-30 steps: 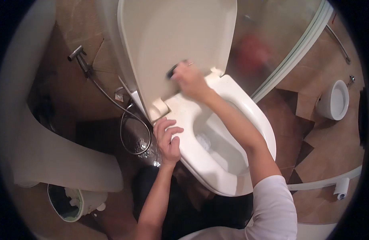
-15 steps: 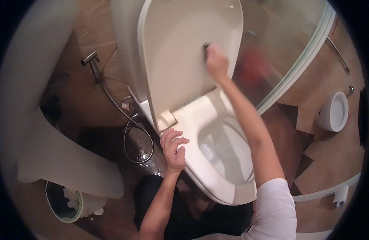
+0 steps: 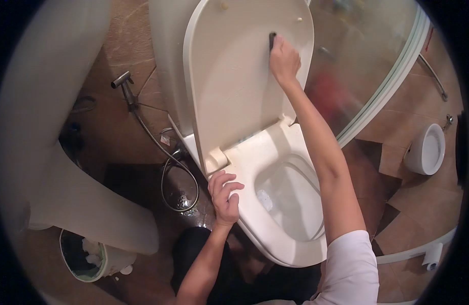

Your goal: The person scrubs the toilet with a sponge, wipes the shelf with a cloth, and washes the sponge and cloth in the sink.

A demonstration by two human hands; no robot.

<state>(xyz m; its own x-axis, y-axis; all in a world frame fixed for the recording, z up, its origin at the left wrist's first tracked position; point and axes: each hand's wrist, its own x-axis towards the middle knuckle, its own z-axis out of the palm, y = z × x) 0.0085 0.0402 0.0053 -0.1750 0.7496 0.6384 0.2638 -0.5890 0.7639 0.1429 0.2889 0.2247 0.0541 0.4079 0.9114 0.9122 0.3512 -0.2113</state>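
A white toilet stands before me with its lid (image 3: 239, 71) raised and its seat (image 3: 249, 218) down around the open bowl (image 3: 295, 203). Pressed close to the inner face of the lid, high on its right side, my right hand (image 3: 285, 58) is closed around a small dark, narrow object (image 3: 272, 40). Most of that object is hidden by the fingers. My left hand (image 3: 225, 198) rests on the left edge of the seat near the hinge, its fingers bent and apart, holding nothing.
A metal bidet sprayer (image 3: 125, 89) hangs on the wall at left, its hose looping down. Below the white pedestal (image 3: 107, 208) stands a waste bin (image 3: 104, 262) with paper inside. At right are a frosted shower screen (image 3: 366, 66) and a white round container (image 3: 427, 150).
My right hand has moved up along the lid with the dark object. The left hand stays on the seat edge. The whole view has shifted slightly.
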